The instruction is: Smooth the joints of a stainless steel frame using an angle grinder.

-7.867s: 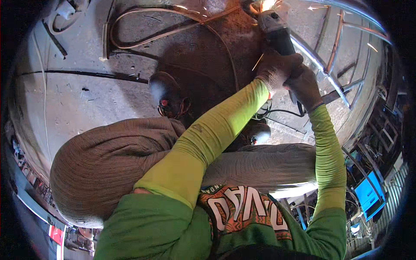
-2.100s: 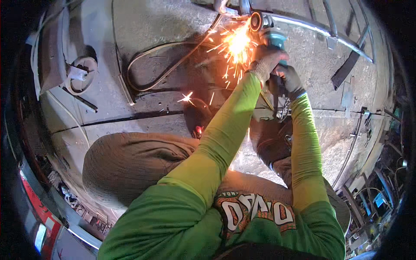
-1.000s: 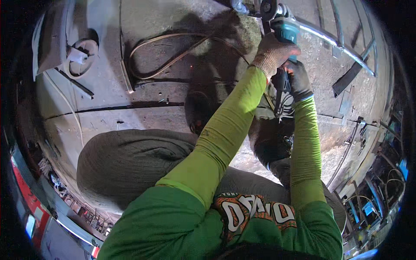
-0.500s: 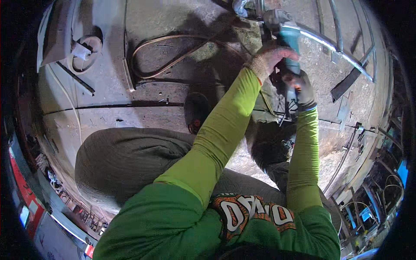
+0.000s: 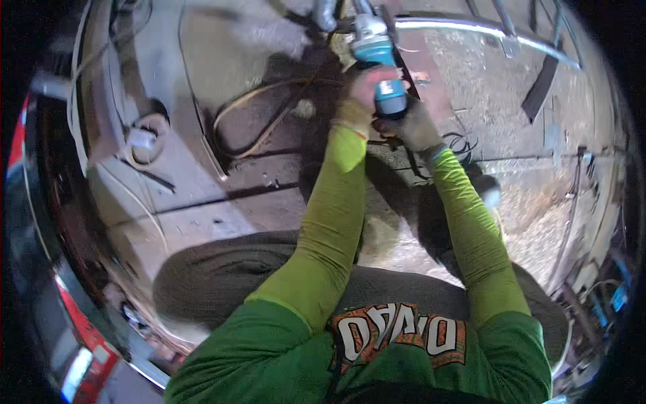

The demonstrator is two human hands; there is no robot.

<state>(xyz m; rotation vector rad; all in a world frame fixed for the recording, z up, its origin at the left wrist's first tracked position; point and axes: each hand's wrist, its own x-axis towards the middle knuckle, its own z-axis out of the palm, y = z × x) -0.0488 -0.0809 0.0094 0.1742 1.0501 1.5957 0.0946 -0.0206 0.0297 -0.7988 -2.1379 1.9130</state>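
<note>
A teal angle grinder is held by the left end of a metal tube frame. Its body is clamped in the left hand's grip, its rear in the right hand's. Left of the frame, a looped cord is seen.

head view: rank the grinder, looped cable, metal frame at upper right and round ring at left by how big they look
Largest to smallest, by overall span:
1. metal frame, partly out of view
2. looped cable
3. grinder, probably enlarged by nearness
4. round ring
</note>
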